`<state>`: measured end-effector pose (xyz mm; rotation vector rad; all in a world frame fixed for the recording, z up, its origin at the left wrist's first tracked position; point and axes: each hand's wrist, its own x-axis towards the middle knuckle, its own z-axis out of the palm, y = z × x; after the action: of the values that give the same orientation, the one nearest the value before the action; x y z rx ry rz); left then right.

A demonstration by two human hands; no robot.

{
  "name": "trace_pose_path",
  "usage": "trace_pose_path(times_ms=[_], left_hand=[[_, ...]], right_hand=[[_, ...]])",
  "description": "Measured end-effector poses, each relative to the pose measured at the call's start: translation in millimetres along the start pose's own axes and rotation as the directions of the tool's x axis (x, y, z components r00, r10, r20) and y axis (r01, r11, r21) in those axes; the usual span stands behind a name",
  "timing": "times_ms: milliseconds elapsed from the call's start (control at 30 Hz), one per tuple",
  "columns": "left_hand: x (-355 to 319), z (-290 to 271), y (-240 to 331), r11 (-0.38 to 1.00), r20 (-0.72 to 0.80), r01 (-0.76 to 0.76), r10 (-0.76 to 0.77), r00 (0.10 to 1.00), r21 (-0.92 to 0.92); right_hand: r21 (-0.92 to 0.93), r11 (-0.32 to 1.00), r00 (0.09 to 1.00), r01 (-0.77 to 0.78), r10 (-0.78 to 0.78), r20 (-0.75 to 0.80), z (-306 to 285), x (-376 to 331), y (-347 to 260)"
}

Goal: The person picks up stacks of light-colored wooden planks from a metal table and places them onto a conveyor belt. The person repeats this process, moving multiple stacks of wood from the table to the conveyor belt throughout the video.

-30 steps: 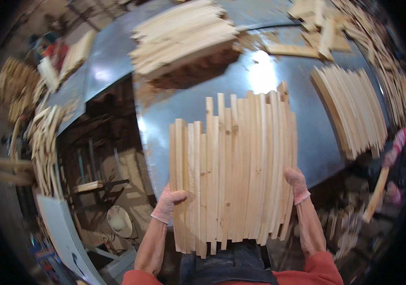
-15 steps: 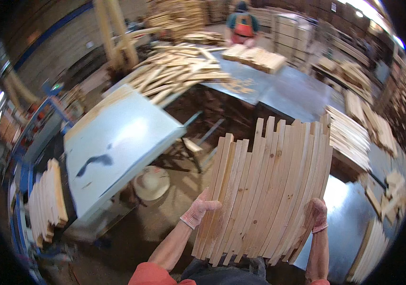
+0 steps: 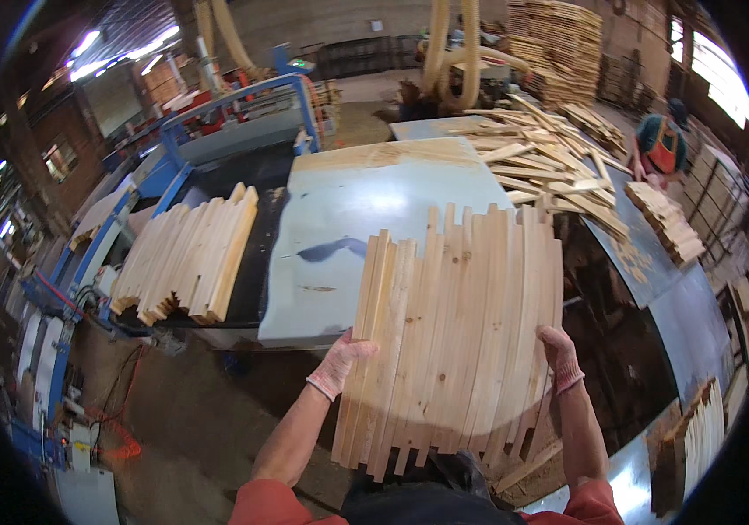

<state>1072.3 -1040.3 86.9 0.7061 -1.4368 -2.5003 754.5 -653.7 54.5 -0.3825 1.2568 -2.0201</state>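
Between my two gloved hands I hold a wide row of wooden strips (image 3: pixel 457 332), pressed side by side with uneven ends. My left hand (image 3: pixel 342 363) grips the row's left edge, its thumb over the top. On the right edge, my right hand (image 3: pixel 561 357) squeezes inward, its fingers partly hidden by the wood. The row is in front of my body, and its far end overlaps the view of a pale blue-grey metal table (image 3: pixel 374 197). Left of that table, a similar row of strips (image 3: pixel 186 254) lies on a black belt (image 3: pixel 256 254).
A blue-framed machine (image 3: pixel 173 157) borders the belt. Loose wooden pieces (image 3: pixel 558 166) are heaped beyond the table. At the far right a person (image 3: pixel 661 144) stands by a metal bench (image 3: pixel 694 324) with stacked wood. Another stack of strips (image 3: pixel 698 437) is at the lower right.
My view has swung left, bringing the belt and blue machine further into sight. The strips, still held in both hands, are now before the pale table rather than the right-hand benches.
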Motion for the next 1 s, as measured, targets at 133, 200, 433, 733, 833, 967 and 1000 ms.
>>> trace_pose_path(times_ms=[133, 200, 433, 733, 833, 967, 1000], left_hand=[[19.9, -70.2, 41.1, 1.000, -0.136, 0.021, -0.023, 0.990, -0.020], [39.6, -101.7, 60.0, 0.999, -0.217, 0.024, -0.019, 0.976, 0.022], [142.8, -177.1, 125.2, 0.986, -0.397, 0.099, -0.039, 0.917, 0.131], [252.6, -253.8, 234.7, 0.231, -0.607, 0.562, 0.343, 0.717, 0.794], [246.9, -270.3, 227.4, 0.104, -0.588, 0.611, 0.438, 0.680, 0.785], [219.2, -308.8, 220.9, 0.038, -0.579, 0.621, 0.410, 0.705, 0.783], [211.0, -320.2, 223.0, 0.031, -0.587, 0.626, 0.387, 0.712, 0.779]], right_hand=[[-0.047, 0.972, 0.973, -0.230, 0.230, -0.015, 78.2, 109.5, 16.0], [-0.153, 0.959, 0.970, -0.237, 0.243, 0.024, 109.8, 160.3, 25.5], [-0.097, 0.943, 0.944, -0.318, 0.305, -0.127, 155.8, 327.9, 70.7], [-0.122, 0.947, 0.944, -0.298, 0.273, -0.184, 262.4, 462.1, 102.4], [0.001, 0.946, 0.927, -0.325, 0.319, -0.196, 305.4, 487.7, 125.6], [0.061, 0.938, 0.938, -0.341, 0.344, -0.049, 359.7, 515.4, 155.3], [0.012, 0.941, 0.941, -0.337, 0.337, -0.036, 374.3, 522.6, 163.5]])
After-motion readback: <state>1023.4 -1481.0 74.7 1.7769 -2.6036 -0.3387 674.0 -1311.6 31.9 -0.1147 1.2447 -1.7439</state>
